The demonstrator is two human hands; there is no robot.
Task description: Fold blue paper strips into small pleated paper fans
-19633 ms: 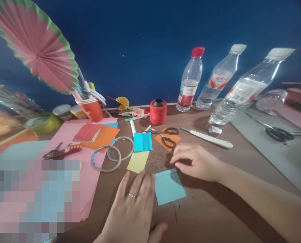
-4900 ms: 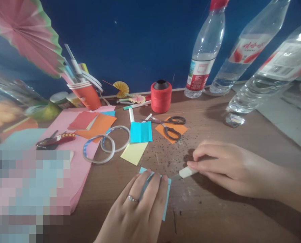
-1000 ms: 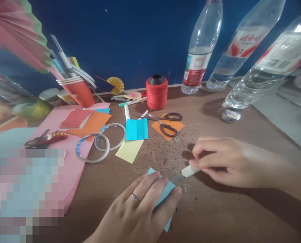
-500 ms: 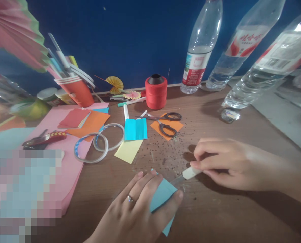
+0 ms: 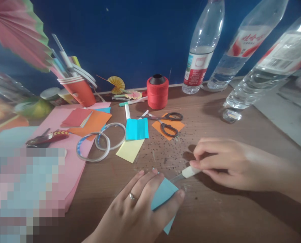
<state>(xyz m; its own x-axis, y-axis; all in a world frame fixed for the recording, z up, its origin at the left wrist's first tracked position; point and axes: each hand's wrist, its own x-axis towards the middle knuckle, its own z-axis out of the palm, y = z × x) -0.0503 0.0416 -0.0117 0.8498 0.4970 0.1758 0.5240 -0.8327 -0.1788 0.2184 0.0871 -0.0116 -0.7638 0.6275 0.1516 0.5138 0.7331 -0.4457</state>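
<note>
My left hand [image 5: 137, 209] lies on a folded light blue paper [image 5: 163, 194] near the front of the wooden table [image 5: 216, 216]; the thumb and fingers pinch its edges, and a ring shows on one finger. My right hand [image 5: 226, 162] is closed round a white-handled craft knife [image 5: 189, 172]. The knife's thin blade points left and touches the paper's right corner. Dark specks lie scattered on the wood just behind the paper.
Black scissors [image 5: 168, 123] rest on orange paper. Nearby are a cyan pleated paper [image 5: 137, 129], a yellow sheet [image 5: 130, 150], two tape rings [image 5: 101, 145], a red thread spool [image 5: 157, 91], a red cup [image 5: 76, 89] of pens, and three water bottles [image 5: 202, 50] at the back right.
Over the last second my left hand has turned the blue paper slightly and lifted its right corner. The right hand and knife have stayed almost in place.
</note>
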